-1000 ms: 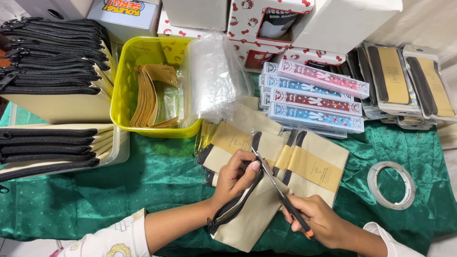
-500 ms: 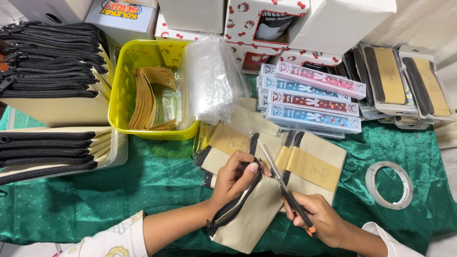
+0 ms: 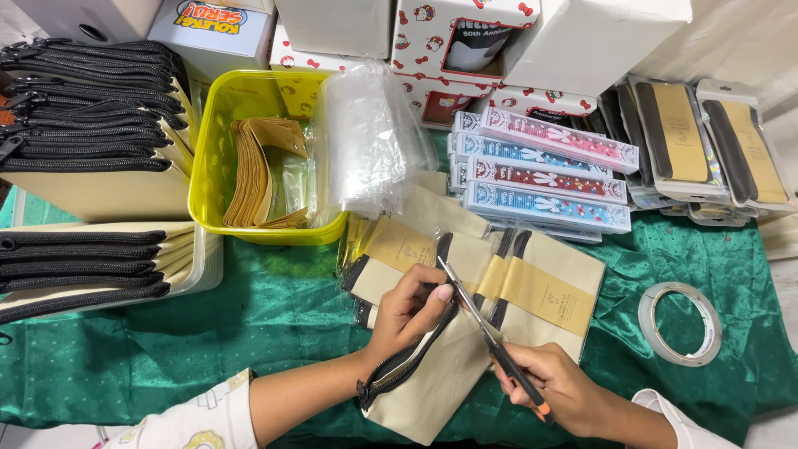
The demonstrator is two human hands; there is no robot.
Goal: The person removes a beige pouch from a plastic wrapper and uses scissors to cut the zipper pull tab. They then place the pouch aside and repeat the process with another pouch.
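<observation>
Your left hand [image 3: 407, 312] still pinches the zipper end of the cream pouch [image 3: 428, 378] lying on the green cloth [image 3: 249, 333], while your right hand [image 3: 557, 387], clenched on the scissors [image 3: 486, 337], has edged their tips closer to your left fingertips, cut imminent.

Table draped in shiny green cloth [image 3: 249, 333]

On it lie a yellow basket [image 3: 208, 166], stacks of cream zip pouches [image 3: 91, 258], banded pouches [image 3: 549, 283], patterned flat boxes [image 3: 549, 179], packaged pouches [image 3: 706, 145], white cartons [image 3: 598, 33] and a tape roll [image 3: 680, 324].
</observation>
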